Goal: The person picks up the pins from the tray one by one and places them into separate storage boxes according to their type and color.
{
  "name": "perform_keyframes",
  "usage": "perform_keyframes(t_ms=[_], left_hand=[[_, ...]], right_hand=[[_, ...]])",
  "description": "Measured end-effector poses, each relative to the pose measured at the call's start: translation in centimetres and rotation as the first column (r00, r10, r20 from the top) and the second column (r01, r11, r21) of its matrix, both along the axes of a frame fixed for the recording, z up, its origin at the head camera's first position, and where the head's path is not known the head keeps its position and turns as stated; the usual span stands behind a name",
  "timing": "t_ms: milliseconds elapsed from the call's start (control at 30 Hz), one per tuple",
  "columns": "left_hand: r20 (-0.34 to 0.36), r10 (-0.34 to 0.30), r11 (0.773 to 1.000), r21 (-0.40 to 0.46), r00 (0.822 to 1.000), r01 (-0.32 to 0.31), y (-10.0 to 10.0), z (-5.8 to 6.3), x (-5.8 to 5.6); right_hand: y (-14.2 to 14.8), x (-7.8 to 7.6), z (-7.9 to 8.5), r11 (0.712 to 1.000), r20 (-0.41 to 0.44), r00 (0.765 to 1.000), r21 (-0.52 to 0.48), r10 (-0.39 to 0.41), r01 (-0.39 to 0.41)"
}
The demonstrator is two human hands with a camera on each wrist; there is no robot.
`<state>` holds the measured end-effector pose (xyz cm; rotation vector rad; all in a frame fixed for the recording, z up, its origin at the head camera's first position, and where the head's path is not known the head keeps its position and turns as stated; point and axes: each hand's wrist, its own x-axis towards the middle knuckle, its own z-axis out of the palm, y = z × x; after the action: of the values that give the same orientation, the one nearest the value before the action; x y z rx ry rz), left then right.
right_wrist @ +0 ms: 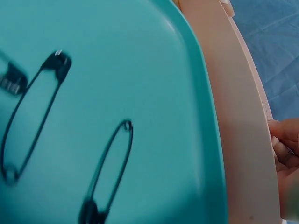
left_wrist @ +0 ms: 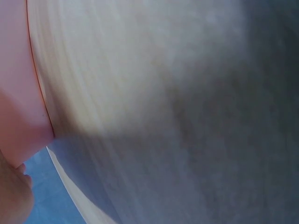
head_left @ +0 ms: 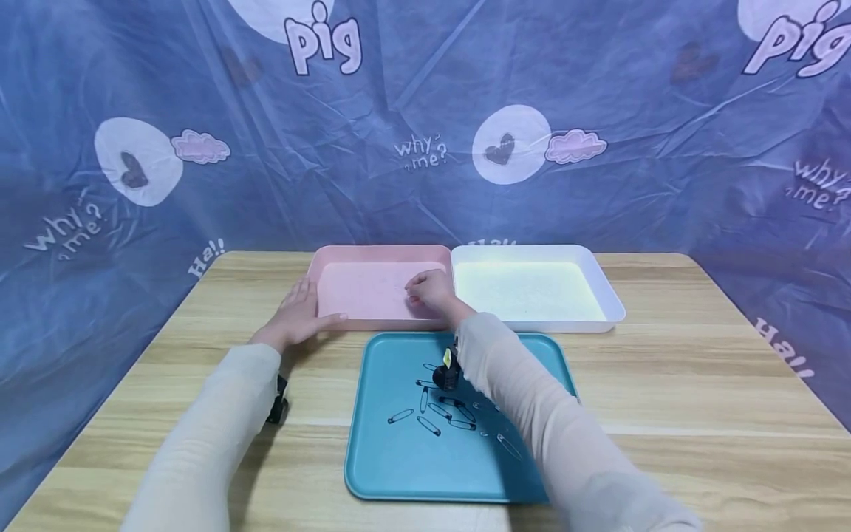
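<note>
My left hand (head_left: pixel 295 314) rests with its fingers straight at the left side of the pink tray (head_left: pixel 382 325), thumb over its front rim. Inside that tray's right part, my right hand (head_left: pixel 432 290) has curled fingers. A thin shiny piece, apparently a safety pin (right_wrist: pixel 290 152), shows between them in the right wrist view; most of it is hidden. Below the right forearm lies a teal tray (head_left: pixel 412 480) with several black safety pins (head_left: pixel 428 425) and some silver ones (head_left: pixel 508 446). In the right wrist view a black safety pin (right_wrist: pixel 127 154) lies close to the camera.
A white tray (head_left: pixel 605 295) stands against the pink tray's right side, with faint small marks or pieces inside. All the trays are on a wooden table (head_left: pixel 685 369). Behind it hangs a blue printed cloth (head_left: pixel 412 199). The right sleeve (head_left: pixel 532 399) covers part of the teal tray.
</note>
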<state>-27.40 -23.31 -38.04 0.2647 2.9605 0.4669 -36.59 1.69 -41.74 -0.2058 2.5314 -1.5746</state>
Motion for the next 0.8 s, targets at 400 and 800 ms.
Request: perform_keyframes(t_ms=[400, 800], left_hand=[[-0.01, -0.002, 1.0, 0.01, 1.0, 0.002, 0.0, -0.2, 0.0], [-0.009, 0.0, 1.0, 0.024, 1.0, 0.0, 0.0, -0.1, 0.3]], right_hand=[[-0.9, 3.9, 3.4, 0.994, 0.112, 0.991, -0.072, -0.067, 0.076], [-1.0, 3.3, 2.9, 0.995, 0.121, 0.988, 0.008, -0.098, 0.098]])
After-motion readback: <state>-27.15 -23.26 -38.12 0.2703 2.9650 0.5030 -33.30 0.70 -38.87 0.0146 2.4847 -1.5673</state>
